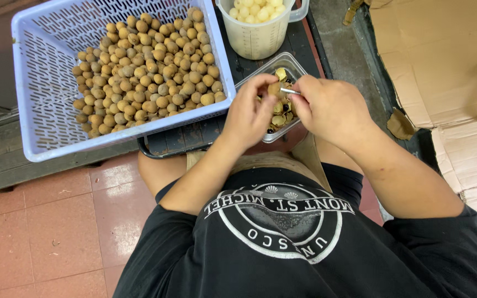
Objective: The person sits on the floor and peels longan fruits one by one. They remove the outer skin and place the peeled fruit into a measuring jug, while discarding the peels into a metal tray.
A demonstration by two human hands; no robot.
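Note:
My left hand (251, 110) pinches a small round brown fruit (274, 88) between its fingertips. My right hand (329, 107) grips a thin metal tool (289, 91) whose tip touches that fruit. Both hands hover over a clear plastic tub (299, 67) that holds broken shells and dark seeds. To the left, a pale blue perforated basket (45, 72) is heaped with several whole brown fruits (150, 66). Behind the hands stands a translucent measuring jug (256, 38) with peeled pale fruit flesh inside.
The basket, tub and jug rest on a dark slatted crate (194, 135) in front of my knees. Flattened cardboard (443, 60) lies on the floor at the right, with metal legs at its edge. Red floor tiles (45, 232) spread to the lower left.

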